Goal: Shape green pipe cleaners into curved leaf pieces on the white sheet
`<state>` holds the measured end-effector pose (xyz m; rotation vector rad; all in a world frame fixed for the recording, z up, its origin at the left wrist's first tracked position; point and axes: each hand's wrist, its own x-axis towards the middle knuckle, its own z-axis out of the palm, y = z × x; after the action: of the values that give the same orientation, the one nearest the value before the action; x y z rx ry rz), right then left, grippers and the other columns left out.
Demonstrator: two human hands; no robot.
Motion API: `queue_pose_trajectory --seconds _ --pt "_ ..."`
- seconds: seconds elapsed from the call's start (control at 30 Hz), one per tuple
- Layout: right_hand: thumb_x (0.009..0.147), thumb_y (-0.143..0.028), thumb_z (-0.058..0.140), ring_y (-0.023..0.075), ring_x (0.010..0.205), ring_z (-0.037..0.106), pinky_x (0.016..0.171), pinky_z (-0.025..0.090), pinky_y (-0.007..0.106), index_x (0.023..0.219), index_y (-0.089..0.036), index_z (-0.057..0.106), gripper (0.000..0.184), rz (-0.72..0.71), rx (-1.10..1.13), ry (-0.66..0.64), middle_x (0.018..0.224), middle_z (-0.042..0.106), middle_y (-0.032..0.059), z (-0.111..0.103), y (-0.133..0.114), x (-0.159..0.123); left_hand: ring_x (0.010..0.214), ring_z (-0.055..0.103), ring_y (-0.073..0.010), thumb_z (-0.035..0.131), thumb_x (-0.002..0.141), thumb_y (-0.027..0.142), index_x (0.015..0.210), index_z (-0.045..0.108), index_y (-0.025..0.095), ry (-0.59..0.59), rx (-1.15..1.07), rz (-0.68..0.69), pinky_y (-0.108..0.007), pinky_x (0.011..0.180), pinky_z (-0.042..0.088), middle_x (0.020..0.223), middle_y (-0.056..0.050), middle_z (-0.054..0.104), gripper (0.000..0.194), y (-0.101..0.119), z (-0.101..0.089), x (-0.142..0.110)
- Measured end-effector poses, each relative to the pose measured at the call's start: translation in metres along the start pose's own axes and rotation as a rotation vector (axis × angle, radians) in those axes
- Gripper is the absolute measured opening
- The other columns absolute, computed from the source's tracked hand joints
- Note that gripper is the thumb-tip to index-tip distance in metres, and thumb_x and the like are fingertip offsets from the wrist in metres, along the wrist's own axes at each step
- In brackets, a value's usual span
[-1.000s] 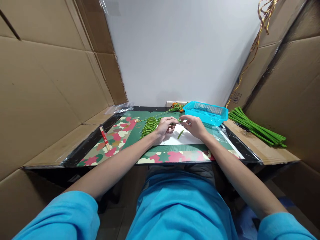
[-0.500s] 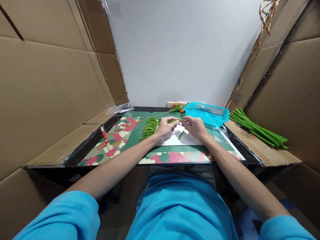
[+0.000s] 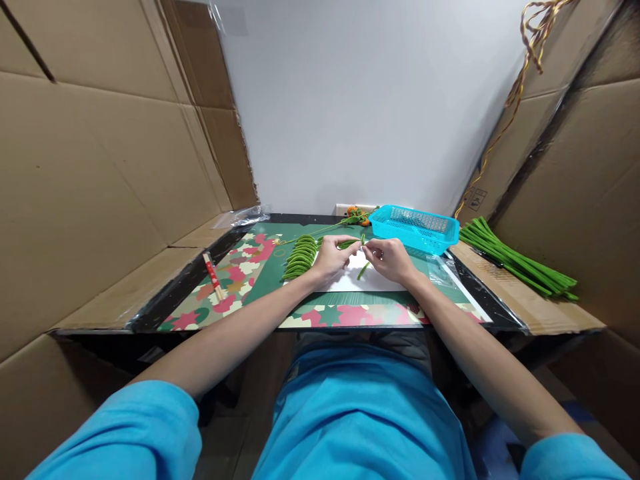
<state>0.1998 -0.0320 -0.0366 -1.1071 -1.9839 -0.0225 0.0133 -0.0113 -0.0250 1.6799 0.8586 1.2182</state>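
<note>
Over a white sheet (image 3: 345, 283), my left hand (image 3: 333, 259) and my right hand (image 3: 391, 259) meet almost fingertip to fingertip. Both pinch a bent green pipe cleaner (image 3: 363, 237), whose short end sticks up between them. My fingers hide most of it. Below my right fingertips, a short green piece (image 3: 363, 271) lies on the sheet. Left of my left hand is a row of several curved, leaf-like green pipe cleaner shapes (image 3: 300, 257).
A blue plastic basket (image 3: 415, 230) stands behind my right hand, with orange flowers (image 3: 356, 213) beside it. Long green pipe cleaners (image 3: 520, 259) lie in a bundle on cardboard at the right. Red-wrapped chopsticks (image 3: 213, 275) rest at the left. Cardboard walls (image 3: 100, 167) flank the table.
My fingertips have shifted slightly on the green pipe cleaner, and its end now points up between them. My right hand sits a little lower. The view has drifted slightly.
</note>
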Motion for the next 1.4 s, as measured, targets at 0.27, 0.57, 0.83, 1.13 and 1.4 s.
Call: queue_pose_trajectory --seconds 0.27,0.57,0.83,1.13,1.4 --pt "0.100 -0.059 0.055 0.0164 0.057 0.060 0.053 0.045 0.027 0.084 -0.021 0.064 0.042 0.131 0.411 0.017 0.075 0.068 0.0043 0.000 0.003 0.006 0.043 0.038 -0.0067 0.083 0.076 0.045 0.096 0.082 0.009 -0.112 -0.055 -0.035 -0.022 0.041 0.028 0.050 0.004 0.051 0.042 -0.002 -0.001 0.001" --pt "0.097 -0.060 0.061 0.0100 0.046 0.051 0.045 0.043 0.025 0.091 -0.019 0.067 0.042 0.103 0.534 0.007 0.075 0.064 0.0012 -0.001 0.002 0.004 0.043 0.037 -0.0066 0.082 0.078 0.048 0.097 0.081 0.010 -0.166 -0.063 -0.037 -0.022 0.042 0.027 0.049 0.005 0.048 0.043 -0.004 -0.003 -0.001" --pt "0.097 -0.051 0.060 0.0111 0.050 0.055 0.047 0.044 0.024 0.097 -0.019 0.074 0.035 0.132 0.500 -0.019 0.079 0.069 0.0036 -0.004 0.000 0.003 0.043 0.036 -0.0066 0.081 0.079 0.045 0.085 0.078 0.012 -0.163 -0.086 -0.111 -0.022 0.042 0.024 0.049 0.004 0.049 0.034 0.003 -0.002 -0.003" --pt "0.086 -0.052 0.076 0.0109 0.047 0.057 0.038 0.040 0.022 0.092 -0.017 0.073 0.036 0.254 0.757 0.010 0.075 0.067 0.0024 -0.006 -0.007 0.005 0.044 0.037 -0.0057 0.086 0.076 0.046 0.092 0.076 0.011 -0.236 -0.236 -0.168 -0.021 0.040 0.025 0.055 0.005 0.045 0.040 0.010 -0.001 -0.006" --pt "0.098 -0.044 0.062 0.0116 0.051 0.058 0.050 0.047 0.026 0.119 -0.020 0.070 0.034 0.123 0.437 0.002 0.090 0.071 0.0046 -0.006 0.003 0.002 0.041 0.042 -0.0057 0.085 0.076 0.041 0.080 0.072 0.012 -0.201 -0.266 -0.204 -0.021 0.036 0.025 0.058 0.004 0.047 0.032 0.009 -0.003 -0.001"
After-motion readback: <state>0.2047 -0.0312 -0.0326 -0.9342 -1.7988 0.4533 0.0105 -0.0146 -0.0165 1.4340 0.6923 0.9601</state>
